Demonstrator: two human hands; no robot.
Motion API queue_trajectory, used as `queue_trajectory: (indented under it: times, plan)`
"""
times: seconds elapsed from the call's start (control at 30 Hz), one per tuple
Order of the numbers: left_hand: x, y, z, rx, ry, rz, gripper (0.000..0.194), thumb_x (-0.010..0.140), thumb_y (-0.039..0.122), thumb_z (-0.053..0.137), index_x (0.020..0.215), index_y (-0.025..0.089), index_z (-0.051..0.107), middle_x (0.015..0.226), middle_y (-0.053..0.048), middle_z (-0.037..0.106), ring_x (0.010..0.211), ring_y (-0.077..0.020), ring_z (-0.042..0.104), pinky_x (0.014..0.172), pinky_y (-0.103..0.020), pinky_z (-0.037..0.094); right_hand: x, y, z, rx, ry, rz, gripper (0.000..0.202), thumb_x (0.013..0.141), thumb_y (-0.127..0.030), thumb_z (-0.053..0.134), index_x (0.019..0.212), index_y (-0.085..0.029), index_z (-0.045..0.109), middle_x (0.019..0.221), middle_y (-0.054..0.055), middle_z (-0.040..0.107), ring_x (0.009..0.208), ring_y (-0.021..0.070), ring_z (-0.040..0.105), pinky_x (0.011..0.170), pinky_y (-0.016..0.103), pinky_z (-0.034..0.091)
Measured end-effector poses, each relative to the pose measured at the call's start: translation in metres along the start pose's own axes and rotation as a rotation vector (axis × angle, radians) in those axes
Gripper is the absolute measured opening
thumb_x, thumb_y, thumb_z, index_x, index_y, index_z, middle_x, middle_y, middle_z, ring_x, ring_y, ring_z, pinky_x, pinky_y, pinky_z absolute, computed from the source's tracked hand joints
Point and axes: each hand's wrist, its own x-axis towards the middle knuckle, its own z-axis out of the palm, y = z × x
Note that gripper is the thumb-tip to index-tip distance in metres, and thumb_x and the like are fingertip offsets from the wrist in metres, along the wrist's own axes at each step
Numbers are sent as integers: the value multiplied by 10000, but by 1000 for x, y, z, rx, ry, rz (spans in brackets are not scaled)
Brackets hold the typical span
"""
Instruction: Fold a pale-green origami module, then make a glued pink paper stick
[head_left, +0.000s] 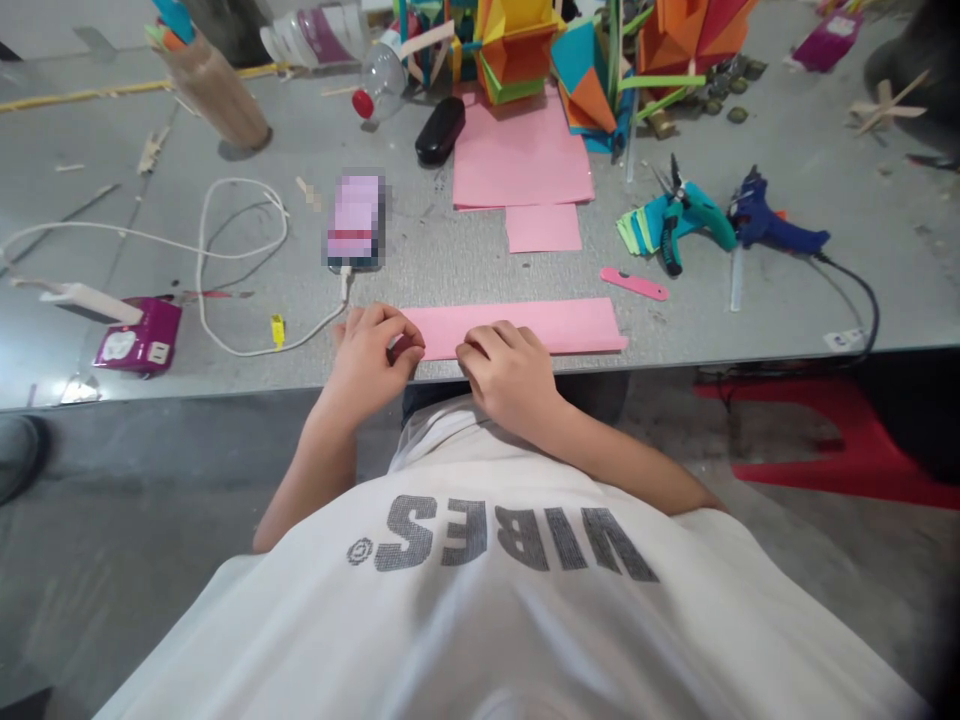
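A long pink paper strip (577, 322), folded along its length, lies near the front edge of the grey table (420, 235). At its left end, my left hand (373, 350) has its fingers curled and pinched on the paper's near edge. My right hand (510, 370) rests on the middle of the strip with bent fingers closed at the same edge. Beyond the strip are a small pink paper piece (544, 229) and larger pink sheets (521, 155). A pink cutter (634, 283) lies to the right of them.
A phone (356, 215) with a white cable (201, 290) lies left of centre. Green pliers (670, 235) and a blue glue gun (780, 222) are at the right. Folded colored paper shapes (517, 45), a bottle (382, 80) and a black case (441, 130) stand or lie farther back.
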Motion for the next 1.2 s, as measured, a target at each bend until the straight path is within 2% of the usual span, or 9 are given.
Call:
queue_trajectory:
  times: [0.23, 0.33, 0.4, 0.47, 0.5, 0.6, 0.67, 1.0, 1.2]
  plan:
    - [-4, 3, 0, 37, 66, 33, 106, 1024, 256, 678, 988, 263, 778, 1315, -112, 791, 1359, -400, 655, 1191, -701, 443, -11, 4, -6, 50, -20, 145, 318, 1140, -199, 555, 1222, -253, 857, 1336, 113, 790, 1228, 323, 575, 987, 475, 400]
    - [-14, 16, 8, 106, 73, 211, 282, 1028, 124, 588, 1095, 263, 824, 1421, -92, 836, 1527, -386, 651, 1357, -743, 337, -11, 5, -4, 42, -4, 141, 311, 1130, -203, 564, 1209, -254, 861, 1308, 119, 785, 1211, 327, 572, 980, 471, 401]
    - [-21, 26, 20, 101, 29, 356, 441, 1007, 73, 542, 1301, 239, 826, 1536, -117, 802, 1595, -347, 649, 1456, -677, 313, -11, 5, -2, 34, 0, 145, 324, 1142, -217, 548, 1209, -258, 862, 1293, 120, 788, 1197, 329, 576, 968, 467, 403]
    - [-28, 33, 36, 70, 9, 382, 522, 1045, 142, 539, 1525, 168, 741, 1685, -186, 695, 1632, -353, 630, 1452, -612, 405, -10, 5, -2, 39, 3, 155, 335, 1159, -241, 533, 1220, -261, 862, 1277, 117, 793, 1188, 325, 586, 971, 463, 410]
    - [-30, 35, 45, 60, 24, 364, 538, 1078, 214, 546, 1589, 128, 694, 1725, -224, 649, 1669, -377, 591, 1447, -623, 423, -10, 4, -2, 47, 7, 162, 337, 1167, -253, 530, 1222, -260, 863, 1272, 115, 797, 1189, 321, 591, 978, 460, 415]
    - [-35, 34, 64, 53, 59, 358, 639, 1122, 376, 558, 1679, 64, 596, 1779, -294, 559, 1732, -432, 494, 1451, -683, 403, -10, 3, -4, 79, 28, 172, 343, 1183, -275, 528, 1202, -261, 869, 1266, 106, 808, 1199, 312, 602, 998, 454, 429]
    - [-35, 31, 69, 64, 72, 373, 671, 1132, 417, 559, 1695, 52, 573, 1788, -308, 538, 1743, -443, 471, 1460, -700, 376, -11, 3, -4, 97, 37, 183, 361, 1192, -275, 513, 1185, -268, 875, 1255, 104, 813, 1195, 310, 604, 1003, 455, 435]
    - [-35, 26, 67, 92, 61, 411, 641, 1145, 418, 575, 1687, 78, 593, 1783, -285, 555, 1745, -439, 470, 1452, -689, 379, -26, 11, -5, 66, 88, 203, 374, 1187, -240, 507, 1121, -263, 874, 1196, 108, 794, 1142, 301, 628, 981, 446, 455]
    - [-37, 23, 73, 157, 101, 447, 692, 1113, 430, 679, 1738, 163, 551, 1818, -278, 517, 1762, -456, 435, 1441, -689, 370, -32, 18, 0, 23, 179, 128, 286, 1174, -230, 577, 1095, -234, 852, 1163, 103, 797, 1112, 290, 649, 946, 443, 465]
